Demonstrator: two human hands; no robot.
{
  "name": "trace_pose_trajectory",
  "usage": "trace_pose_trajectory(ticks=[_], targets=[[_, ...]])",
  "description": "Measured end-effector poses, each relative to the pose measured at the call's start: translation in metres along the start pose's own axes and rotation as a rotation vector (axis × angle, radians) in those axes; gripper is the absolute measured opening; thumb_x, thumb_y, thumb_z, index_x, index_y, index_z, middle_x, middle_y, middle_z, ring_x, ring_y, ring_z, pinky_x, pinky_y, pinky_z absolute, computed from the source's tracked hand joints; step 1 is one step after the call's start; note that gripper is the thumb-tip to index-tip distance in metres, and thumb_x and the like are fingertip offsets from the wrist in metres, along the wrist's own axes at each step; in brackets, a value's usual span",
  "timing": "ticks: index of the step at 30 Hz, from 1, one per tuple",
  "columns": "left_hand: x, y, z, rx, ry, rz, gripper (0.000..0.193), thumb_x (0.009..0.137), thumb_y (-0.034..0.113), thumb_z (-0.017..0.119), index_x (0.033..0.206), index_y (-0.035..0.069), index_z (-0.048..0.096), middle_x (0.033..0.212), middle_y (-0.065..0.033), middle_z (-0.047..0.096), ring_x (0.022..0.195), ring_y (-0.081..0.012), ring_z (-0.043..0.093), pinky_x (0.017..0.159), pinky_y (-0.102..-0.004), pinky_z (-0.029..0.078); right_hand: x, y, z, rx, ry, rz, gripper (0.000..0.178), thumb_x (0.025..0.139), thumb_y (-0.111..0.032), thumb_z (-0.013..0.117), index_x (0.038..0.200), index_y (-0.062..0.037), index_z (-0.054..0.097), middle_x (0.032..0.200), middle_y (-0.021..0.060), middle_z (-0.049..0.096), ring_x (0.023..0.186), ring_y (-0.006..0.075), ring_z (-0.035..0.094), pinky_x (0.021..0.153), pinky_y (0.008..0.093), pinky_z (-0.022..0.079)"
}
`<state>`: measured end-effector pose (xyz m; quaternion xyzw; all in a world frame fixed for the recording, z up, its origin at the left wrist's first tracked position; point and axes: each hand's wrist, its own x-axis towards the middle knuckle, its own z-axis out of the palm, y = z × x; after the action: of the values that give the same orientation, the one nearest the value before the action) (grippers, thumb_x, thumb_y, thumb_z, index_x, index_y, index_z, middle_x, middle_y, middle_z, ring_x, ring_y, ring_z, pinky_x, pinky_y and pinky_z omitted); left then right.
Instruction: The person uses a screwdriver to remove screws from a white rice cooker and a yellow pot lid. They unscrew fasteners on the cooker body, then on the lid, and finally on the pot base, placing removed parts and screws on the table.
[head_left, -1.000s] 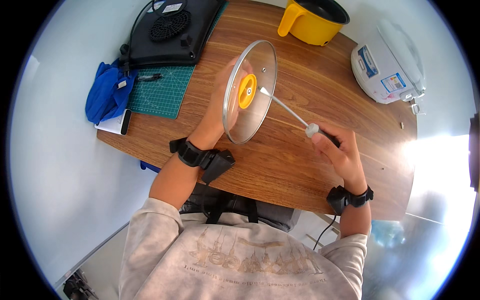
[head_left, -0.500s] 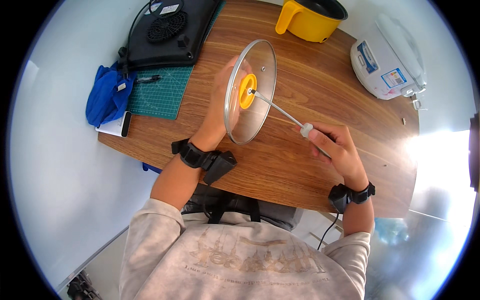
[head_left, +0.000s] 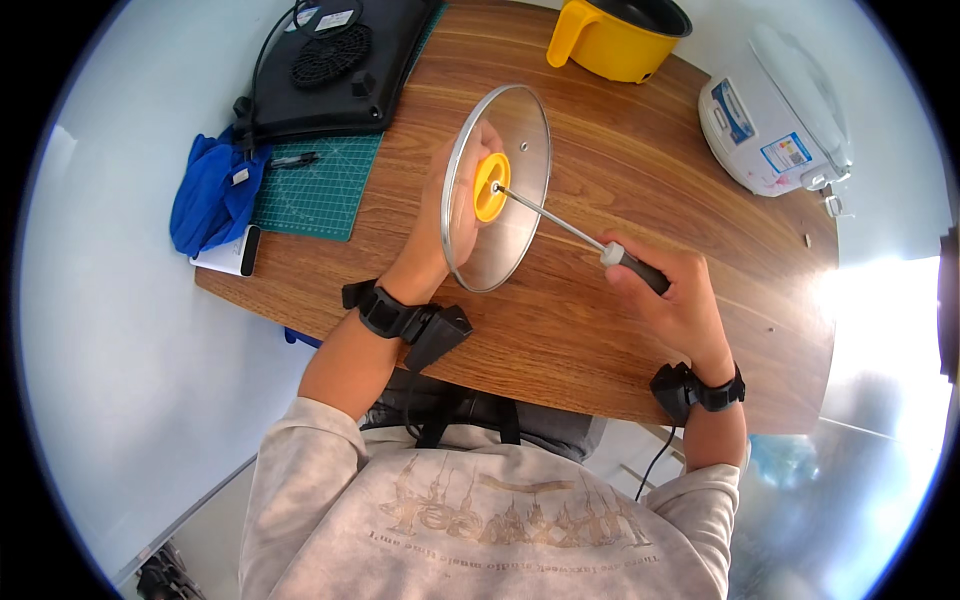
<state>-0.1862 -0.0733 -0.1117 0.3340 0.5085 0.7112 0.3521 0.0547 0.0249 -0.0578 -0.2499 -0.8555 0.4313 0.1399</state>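
A round glass pot lid (head_left: pixel 515 215) with a metal rim stands on edge above the wooden table (head_left: pixel 600 330). My left hand (head_left: pixel 440 215) holds it from behind, fingers around its yellow knob (head_left: pixel 489 187). My right hand (head_left: pixel 675 300) grips the black handle of a screwdriver (head_left: pixel 590 240). The screwdriver's thin metal shaft runs up and left, and its tip rests at the centre of the lid, against the yellow knob.
A yellow pot (head_left: pixel 620 35) stands at the table's far edge, a white rice cooker (head_left: pixel 775 115) at the far right. A black flat cooker (head_left: pixel 335 60) with its cord, a green cutting mat (head_left: pixel 315 195), a pen and a blue cloth (head_left: pixel 215 195) lie at the left.
The screwdriver's tip has moved left along the lid to meet the yellow knob at the centre. My right hand has shifted slightly left with it. The lid stays upright.
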Motion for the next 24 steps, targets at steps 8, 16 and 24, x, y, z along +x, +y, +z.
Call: trace_pose_trajectory(ticks=[8, 16, 24], targets=[[-0.002, -0.004, 0.000, 0.012, -0.123, -0.007, 0.024, 0.105, 0.025, 0.038, 0.085, 0.013, 0.043, 0.079, 0.0022, 0.043, 0.070, -0.0047, 0.042, 0.063, -0.0206, 0.036, 0.001, 0.004, -0.002, -0.232, 0.147, -0.221, 0.030, 0.084, -0.011, 0.078, 0.113, -0.0090, 0.073, 0.080, 0.0122, 0.066, 0.062, 0.0260, 0.058, 0.062, 0.0329, 0.049], [-0.002, 0.022, 0.022, -0.199, 0.148, -0.313, 0.024, 0.104, 0.028, 0.042, 0.085, 0.013, 0.045, 0.077, 0.0027, 0.046, 0.061, -0.0051, 0.041, 0.050, -0.0206, 0.035, 0.006, 0.008, -0.002, -0.966, 0.451, -0.661, 0.038, 0.076, -0.009, 0.078, 0.114, -0.0179, 0.074, 0.076, -0.0009, 0.055, 0.065, 0.0147, 0.055, 0.057, 0.0300, 0.040], [-0.002, 0.001, 0.004, 0.085, 0.014, 0.019, 0.023, 0.103, 0.033, 0.041, 0.098, 0.013, 0.053, 0.078, 0.0022, 0.052, 0.059, -0.0051, 0.045, 0.044, -0.0199, 0.030, 0.001, 0.010, 0.004, -0.485, 0.275, -0.383, 0.039, 0.079, -0.009, 0.080, 0.117, -0.0107, 0.073, 0.078, 0.0038, 0.060, 0.069, 0.0180, 0.059, 0.064, 0.0342, 0.047]])
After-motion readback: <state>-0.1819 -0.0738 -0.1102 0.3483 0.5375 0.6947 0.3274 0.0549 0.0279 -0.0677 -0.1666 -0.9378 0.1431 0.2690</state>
